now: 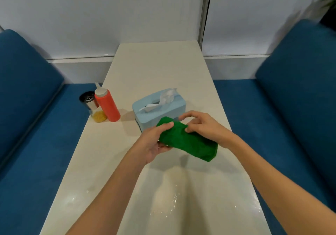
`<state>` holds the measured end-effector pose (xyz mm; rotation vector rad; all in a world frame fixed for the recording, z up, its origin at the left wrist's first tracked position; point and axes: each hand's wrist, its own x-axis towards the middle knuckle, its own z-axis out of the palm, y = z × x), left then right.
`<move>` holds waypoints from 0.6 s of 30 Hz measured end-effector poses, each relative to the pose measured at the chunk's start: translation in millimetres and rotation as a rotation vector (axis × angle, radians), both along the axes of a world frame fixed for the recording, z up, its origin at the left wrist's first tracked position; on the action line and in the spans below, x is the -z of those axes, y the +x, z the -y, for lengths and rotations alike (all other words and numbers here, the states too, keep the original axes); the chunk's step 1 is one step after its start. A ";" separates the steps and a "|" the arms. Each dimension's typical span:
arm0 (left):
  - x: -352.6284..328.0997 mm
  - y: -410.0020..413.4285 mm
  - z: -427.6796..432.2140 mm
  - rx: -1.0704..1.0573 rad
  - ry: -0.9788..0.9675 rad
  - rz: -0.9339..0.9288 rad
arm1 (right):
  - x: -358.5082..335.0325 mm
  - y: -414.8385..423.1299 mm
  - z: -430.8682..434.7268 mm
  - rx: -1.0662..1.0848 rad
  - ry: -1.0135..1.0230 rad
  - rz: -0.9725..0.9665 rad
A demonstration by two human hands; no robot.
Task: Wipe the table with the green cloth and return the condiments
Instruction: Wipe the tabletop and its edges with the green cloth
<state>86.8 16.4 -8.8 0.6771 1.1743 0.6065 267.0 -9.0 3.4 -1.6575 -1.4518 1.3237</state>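
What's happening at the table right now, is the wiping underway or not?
A person holds the folded green cloth in both hands above the table: the left hand grips one end and the right hand pinches its top edge. The cloth is not on the surface. The red squeeze bottle and a shaker stand at the table's left edge, and a blue tissue box sits just beyond the hands.
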 end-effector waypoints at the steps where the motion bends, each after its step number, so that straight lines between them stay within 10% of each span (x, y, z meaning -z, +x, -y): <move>1: 2.4 13.5 -6.2 -0.024 -0.013 0.032 | 1.4 12.2 -7.1 0.003 0.050 0.039; 10: 31.3 41.8 -30.3 -0.184 -0.043 0.150 | 65.1 8.3 -13.2 -0.031 0.397 0.243; 18: 96.1 -60.9 -34.5 -0.117 0.604 -1.014 | 133.2 -36.1 -24.4 -0.335 0.397 0.928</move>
